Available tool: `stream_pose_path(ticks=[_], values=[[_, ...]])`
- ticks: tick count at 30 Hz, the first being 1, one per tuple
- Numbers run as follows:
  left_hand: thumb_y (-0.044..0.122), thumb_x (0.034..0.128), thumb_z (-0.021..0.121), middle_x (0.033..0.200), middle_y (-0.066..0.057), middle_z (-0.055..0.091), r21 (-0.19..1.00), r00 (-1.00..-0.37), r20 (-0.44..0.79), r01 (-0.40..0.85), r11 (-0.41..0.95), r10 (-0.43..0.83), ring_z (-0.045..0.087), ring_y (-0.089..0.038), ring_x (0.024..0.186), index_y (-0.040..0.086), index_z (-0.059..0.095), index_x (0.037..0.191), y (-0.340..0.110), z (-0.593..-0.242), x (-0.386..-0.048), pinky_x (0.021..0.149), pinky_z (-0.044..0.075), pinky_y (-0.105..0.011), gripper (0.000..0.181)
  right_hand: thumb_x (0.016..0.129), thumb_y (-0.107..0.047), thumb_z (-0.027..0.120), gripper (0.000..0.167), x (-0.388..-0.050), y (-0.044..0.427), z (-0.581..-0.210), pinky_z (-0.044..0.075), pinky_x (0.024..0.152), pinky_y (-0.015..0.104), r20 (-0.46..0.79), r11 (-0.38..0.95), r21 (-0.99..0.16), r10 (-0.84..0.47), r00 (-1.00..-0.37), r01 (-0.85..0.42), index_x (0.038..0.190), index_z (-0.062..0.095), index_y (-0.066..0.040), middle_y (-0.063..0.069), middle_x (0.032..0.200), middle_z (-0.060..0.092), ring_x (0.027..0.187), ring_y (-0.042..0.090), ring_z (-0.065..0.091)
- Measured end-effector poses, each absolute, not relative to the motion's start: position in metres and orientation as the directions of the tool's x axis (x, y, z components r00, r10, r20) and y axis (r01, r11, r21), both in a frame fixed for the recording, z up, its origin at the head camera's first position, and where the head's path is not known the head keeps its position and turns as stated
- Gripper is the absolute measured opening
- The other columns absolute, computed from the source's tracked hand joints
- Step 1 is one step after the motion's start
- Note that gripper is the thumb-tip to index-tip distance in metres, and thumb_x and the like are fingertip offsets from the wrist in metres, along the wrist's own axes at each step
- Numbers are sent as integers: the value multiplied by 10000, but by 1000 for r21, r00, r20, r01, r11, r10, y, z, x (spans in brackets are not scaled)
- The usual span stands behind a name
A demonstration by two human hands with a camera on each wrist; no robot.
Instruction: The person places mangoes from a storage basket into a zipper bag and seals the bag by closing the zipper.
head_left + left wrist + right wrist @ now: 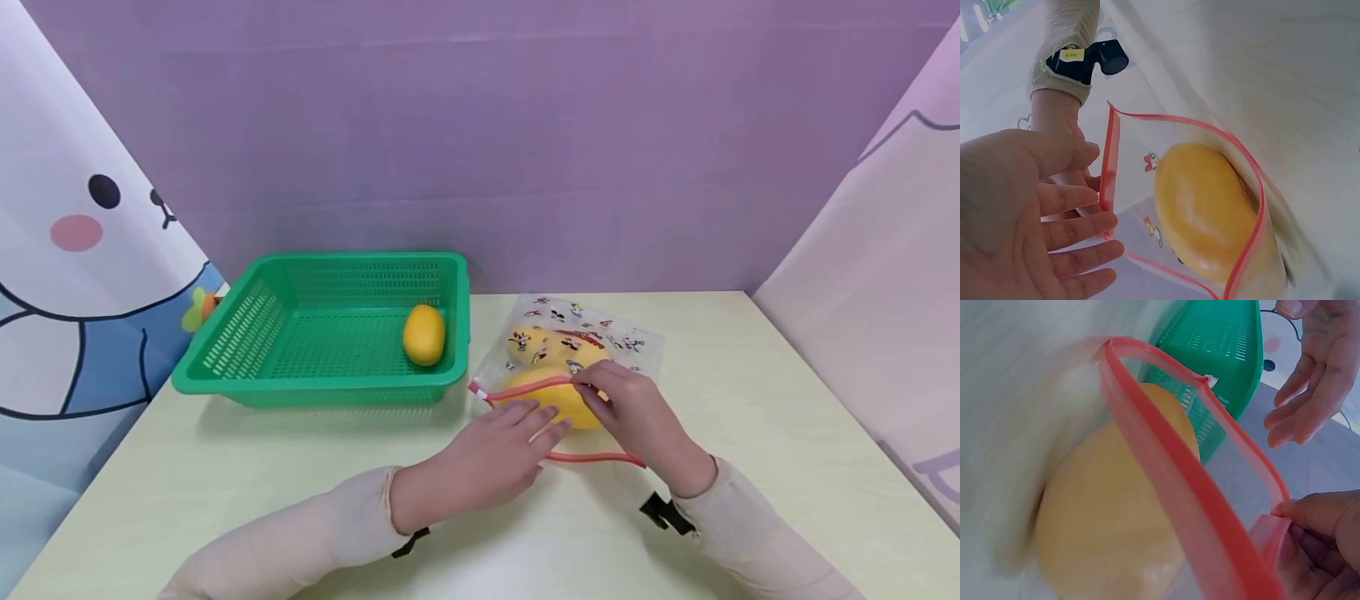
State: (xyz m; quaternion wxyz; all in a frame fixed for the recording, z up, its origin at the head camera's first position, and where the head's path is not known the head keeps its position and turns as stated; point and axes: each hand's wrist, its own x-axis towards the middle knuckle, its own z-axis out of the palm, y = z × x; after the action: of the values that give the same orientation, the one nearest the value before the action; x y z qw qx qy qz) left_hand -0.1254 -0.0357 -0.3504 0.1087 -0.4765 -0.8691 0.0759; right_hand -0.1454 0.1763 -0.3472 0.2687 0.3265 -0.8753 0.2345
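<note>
A clear zip bag [645, 343] with cartoon prints and a red zip edge lies on the table, its mouth spread apart toward me. Inside it, a large yellow mango [1200, 206] sits near the mouth, with more yellow fruit [528, 343] deeper in. My right hand [637, 412] pinches the upper red edge between thumb and fingers. With fingers extended and apart, my left hand [487, 454] hovers by the mouth's left side and holds nothing. Whether it touches the bag I cannot tell.
Left of the bag stands a green plastic basket [258, 387] with one yellow mango [423, 335] at its right end. A purple cloth backdrop [480, 150] rises behind the pale table [765, 392]. Printed cloths flank both sides.
</note>
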Motion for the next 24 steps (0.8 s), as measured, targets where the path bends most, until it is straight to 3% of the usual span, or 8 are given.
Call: stream_pose_path(ticks=[18,24], values=[[344,858,663,1295,-44,548,-211,-513,277,793,572,813,482,-233,1207,143,510,1340,-64,-345,-134,1018,412,-346,544,695,74,774,259,-145,176,-347,531,583,209,601,687,-246,-446,-663,-684,909,692,-46,22,848,680,670,101,601],[311,851,670,1294,-58,558,-173,-525,325,784,596,786,489,-245,1204,133,535,1314,-73,-345,-138,1043,383,-370,515,702,64,773,246,-145,177,-348,526,576,207,601,678,-247,-453,-659,-692,906,692,-45,27,848,680,669,96,593]])
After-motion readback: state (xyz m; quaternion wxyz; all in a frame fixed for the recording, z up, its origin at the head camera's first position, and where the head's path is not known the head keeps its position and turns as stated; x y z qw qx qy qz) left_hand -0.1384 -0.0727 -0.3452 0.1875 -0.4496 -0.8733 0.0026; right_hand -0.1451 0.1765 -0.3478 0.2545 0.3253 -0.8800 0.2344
